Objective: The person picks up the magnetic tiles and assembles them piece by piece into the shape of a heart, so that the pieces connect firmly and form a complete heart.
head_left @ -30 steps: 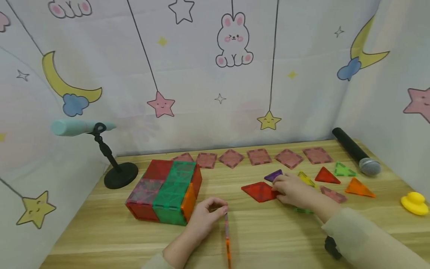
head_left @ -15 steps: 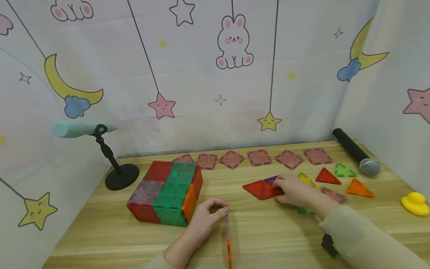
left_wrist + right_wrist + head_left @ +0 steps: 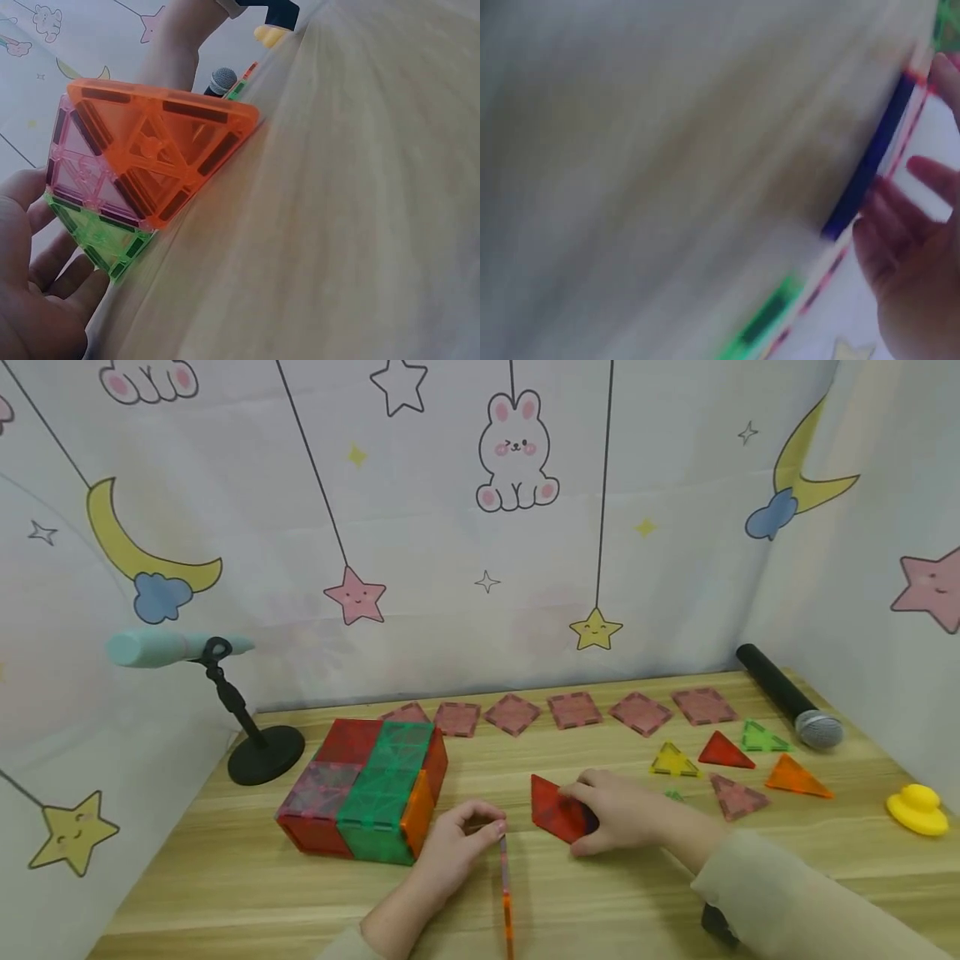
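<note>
Right hand [image 3: 622,814] is gripping a red piece [image 3: 549,810] just right of an upright panel [image 3: 154,150], which the left hand [image 3: 459,845] is pinching at its far end. On the surface [image 3: 615,918], a box [image 3: 375,789] is sitting leftward; a yellow triangle [image 3: 675,762] is lying farther back.

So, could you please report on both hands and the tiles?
Left hand: pinching upright tiles. Right hand: holding red piece. Nothing seen between red piece and upright tiles.
</note>
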`<control>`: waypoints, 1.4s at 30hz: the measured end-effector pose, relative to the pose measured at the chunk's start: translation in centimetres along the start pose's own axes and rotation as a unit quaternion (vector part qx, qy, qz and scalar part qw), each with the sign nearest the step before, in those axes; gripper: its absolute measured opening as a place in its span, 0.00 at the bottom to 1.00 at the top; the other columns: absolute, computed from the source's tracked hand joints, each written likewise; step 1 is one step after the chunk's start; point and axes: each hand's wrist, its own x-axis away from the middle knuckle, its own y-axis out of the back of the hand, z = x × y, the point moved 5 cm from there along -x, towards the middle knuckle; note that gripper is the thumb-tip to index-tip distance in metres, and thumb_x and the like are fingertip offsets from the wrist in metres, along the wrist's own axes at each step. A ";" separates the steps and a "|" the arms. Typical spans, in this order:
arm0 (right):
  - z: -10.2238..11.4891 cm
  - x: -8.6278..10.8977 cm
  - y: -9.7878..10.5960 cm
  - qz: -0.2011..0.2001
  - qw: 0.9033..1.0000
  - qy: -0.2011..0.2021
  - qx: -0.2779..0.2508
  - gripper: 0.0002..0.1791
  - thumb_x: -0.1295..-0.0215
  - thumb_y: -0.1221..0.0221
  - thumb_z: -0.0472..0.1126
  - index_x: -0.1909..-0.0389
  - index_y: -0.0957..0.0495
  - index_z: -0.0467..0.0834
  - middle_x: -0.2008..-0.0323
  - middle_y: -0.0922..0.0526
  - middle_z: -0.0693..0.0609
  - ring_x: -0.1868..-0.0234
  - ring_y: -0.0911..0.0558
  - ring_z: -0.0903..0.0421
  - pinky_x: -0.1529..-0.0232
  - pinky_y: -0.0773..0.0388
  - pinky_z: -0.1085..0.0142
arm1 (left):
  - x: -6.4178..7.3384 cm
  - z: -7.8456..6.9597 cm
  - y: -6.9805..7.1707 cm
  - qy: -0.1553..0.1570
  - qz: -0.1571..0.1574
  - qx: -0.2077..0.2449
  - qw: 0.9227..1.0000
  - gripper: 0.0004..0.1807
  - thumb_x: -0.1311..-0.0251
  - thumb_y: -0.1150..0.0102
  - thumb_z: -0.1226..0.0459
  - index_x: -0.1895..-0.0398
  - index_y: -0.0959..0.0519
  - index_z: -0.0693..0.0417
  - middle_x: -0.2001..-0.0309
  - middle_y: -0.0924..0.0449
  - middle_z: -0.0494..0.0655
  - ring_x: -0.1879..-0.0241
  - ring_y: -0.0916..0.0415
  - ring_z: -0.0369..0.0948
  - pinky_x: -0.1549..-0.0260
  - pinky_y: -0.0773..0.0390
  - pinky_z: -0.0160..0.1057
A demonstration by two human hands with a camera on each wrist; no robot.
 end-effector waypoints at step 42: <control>4.1 1.8 -2.0 -0.060 0.990 -0.126 -0.028 0.49 0.59 0.32 0.59 0.41 0.34 0.32 0.57 0.27 0.38 0.57 0.28 0.46 0.62 0.27 0.56 | 0.0 0.1 0.1 -0.004 0.002 -0.016 1.000 0.14 0.39 0.41 0.61 0.57 0.22 0.64 0.60 0.20 0.49 0.58 0.25 0.42 0.56 0.28 0.41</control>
